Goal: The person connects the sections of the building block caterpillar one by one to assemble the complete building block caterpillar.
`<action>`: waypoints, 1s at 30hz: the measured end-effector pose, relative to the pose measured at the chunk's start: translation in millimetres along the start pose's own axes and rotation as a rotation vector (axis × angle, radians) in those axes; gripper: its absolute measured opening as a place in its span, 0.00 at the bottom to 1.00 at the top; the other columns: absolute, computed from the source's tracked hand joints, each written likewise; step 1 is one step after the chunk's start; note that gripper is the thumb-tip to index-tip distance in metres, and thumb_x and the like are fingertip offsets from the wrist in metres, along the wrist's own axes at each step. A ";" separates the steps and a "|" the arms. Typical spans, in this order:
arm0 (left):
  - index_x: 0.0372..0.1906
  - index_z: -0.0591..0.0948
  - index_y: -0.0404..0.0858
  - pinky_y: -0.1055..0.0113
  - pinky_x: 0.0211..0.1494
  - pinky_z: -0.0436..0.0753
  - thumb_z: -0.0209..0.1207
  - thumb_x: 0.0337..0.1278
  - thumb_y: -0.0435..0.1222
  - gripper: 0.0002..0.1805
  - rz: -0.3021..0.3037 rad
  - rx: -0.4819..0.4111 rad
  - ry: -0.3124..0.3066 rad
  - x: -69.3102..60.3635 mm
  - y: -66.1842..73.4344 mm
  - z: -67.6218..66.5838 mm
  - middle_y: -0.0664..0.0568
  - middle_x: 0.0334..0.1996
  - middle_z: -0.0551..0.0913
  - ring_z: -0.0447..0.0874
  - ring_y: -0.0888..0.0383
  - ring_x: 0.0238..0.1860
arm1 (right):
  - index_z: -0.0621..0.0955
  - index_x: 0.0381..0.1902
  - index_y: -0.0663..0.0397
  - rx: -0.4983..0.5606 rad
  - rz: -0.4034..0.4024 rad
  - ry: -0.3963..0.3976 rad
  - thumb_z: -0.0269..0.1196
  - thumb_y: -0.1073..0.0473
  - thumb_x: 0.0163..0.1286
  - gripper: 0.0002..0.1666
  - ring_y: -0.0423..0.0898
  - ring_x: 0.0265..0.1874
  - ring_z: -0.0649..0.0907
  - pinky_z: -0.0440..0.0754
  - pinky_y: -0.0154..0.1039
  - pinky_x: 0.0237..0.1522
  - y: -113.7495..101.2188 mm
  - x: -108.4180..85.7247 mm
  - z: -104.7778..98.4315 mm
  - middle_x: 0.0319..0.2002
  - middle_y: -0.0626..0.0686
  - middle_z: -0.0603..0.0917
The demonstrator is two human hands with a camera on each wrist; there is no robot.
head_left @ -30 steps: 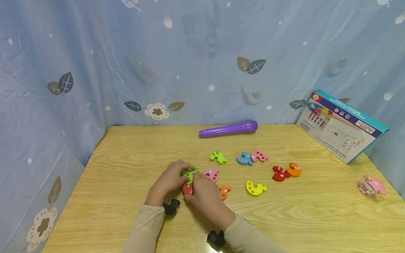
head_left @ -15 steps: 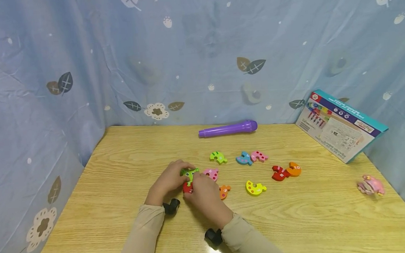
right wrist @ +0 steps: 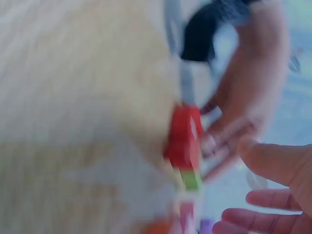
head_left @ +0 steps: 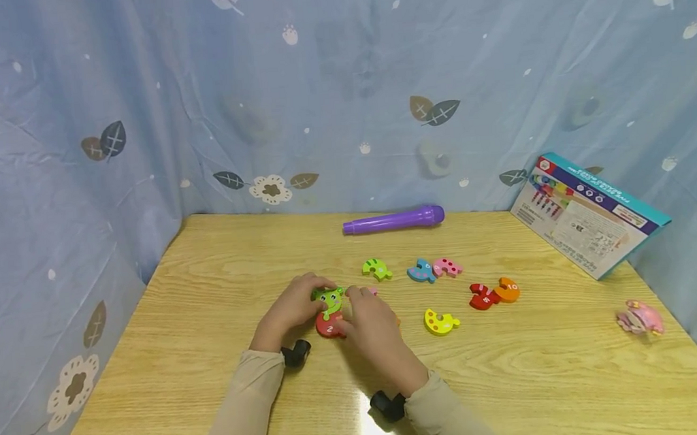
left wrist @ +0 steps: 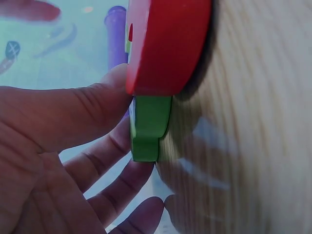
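Note:
The left hand (head_left: 297, 307) grips a green piece with a face (head_left: 332, 301), thumb on top and fingers around its far side. Against the green piece lies a red piece numbered 2 (head_left: 328, 325); in the left wrist view the red piece (left wrist: 168, 46) stands beside the green one (left wrist: 151, 122). The right hand (head_left: 377, 331) is just to the right of the red piece, thumb and fingers spread apart. In the right wrist view this hand (right wrist: 278, 190) holds nothing. It partly covers a pink piece and an orange piece.
Beyond and to the right lie a green piece (head_left: 377, 269), blue (head_left: 421, 271) and pink (head_left: 447, 268) pieces, a yellow piece (head_left: 440, 322), and red (head_left: 483, 297) and orange (head_left: 507, 290) ones. Farther off are a purple microphone (head_left: 393, 221), a box (head_left: 588, 216) and a pink toy (head_left: 640, 318).
The right hand has let go of the red piece and shifted right with its fingers opened, uncovering more of the red and green pieces. The left hand has stayed in place.

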State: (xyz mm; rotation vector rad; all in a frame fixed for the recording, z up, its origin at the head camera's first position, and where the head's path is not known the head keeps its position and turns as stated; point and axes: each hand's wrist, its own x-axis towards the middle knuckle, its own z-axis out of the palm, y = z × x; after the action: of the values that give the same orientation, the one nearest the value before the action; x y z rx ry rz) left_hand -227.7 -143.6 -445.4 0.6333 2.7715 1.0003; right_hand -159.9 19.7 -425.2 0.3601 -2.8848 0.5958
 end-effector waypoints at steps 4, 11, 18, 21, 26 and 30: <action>0.49 0.82 0.44 0.56 0.58 0.70 0.63 0.49 0.27 0.19 -0.043 -0.012 -0.017 1.2 2.4 0.8 0.51 0.47 0.78 0.72 0.50 0.52 | 0.78 0.46 0.58 0.053 0.024 0.061 0.69 0.53 0.55 0.23 0.48 0.29 0.80 0.77 0.41 0.28 25.7 -3.3 -21.9 0.34 0.54 0.80; 0.50 0.81 0.44 0.55 0.59 0.70 0.62 0.50 0.28 0.19 -0.053 -0.002 -0.026 0.0 1.0 1.3 0.50 0.48 0.77 0.71 0.50 0.54 | 0.79 0.47 0.58 0.082 0.079 0.109 0.68 0.58 0.55 0.21 0.48 0.26 0.79 0.75 0.39 0.24 65.3 -10.3 -43.6 0.35 0.55 0.81; 0.50 0.81 0.44 0.55 0.59 0.69 0.62 0.50 0.28 0.19 -0.058 -0.010 -0.033 -0.9 0.2 0.4 0.50 0.48 0.77 0.70 0.49 0.54 | 0.80 0.46 0.58 0.052 0.098 0.001 0.69 0.53 0.55 0.22 0.48 0.30 0.80 0.78 0.41 0.28 72.4 -17.3 -35.6 0.36 0.54 0.81; 0.50 0.81 0.44 0.55 0.59 0.69 0.62 0.51 0.28 0.19 -0.059 -0.014 -0.035 -0.8 1.1 -0.1 0.50 0.48 0.77 0.70 0.49 0.54 | 0.80 0.43 0.60 0.016 0.047 -0.065 0.70 0.48 0.51 0.26 0.46 0.27 0.78 0.76 0.39 0.27 68.8 -22.4 -28.0 0.33 0.52 0.79; 0.49 0.81 0.44 0.56 0.57 0.70 0.62 0.50 0.28 0.19 -0.046 -0.017 -0.020 -1.5 1.1 0.1 0.50 0.46 0.78 0.71 0.50 0.52 | 0.79 0.34 0.61 -0.060 -0.037 -0.089 0.73 0.39 0.41 0.33 0.43 0.20 0.67 0.66 0.36 0.21 60.2 -29.0 -15.6 0.25 0.49 0.69; 0.49 0.81 0.44 0.55 0.57 0.70 0.62 0.51 0.28 0.19 -0.040 -0.013 -0.021 -1.8 0.9 0.2 0.50 0.47 0.77 0.70 0.49 0.53 | 0.74 0.25 0.57 -0.115 -0.055 -0.081 0.73 0.38 0.41 0.30 0.44 0.20 0.66 0.64 0.36 0.21 55.4 -30.4 -8.8 0.23 0.49 0.65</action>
State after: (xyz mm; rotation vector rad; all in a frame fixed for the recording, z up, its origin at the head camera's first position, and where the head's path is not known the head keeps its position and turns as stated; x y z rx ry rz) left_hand -225.8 -143.7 -445.0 0.5802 2.7464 0.9965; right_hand -144.8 78.7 -444.1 0.4549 -2.9590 0.4138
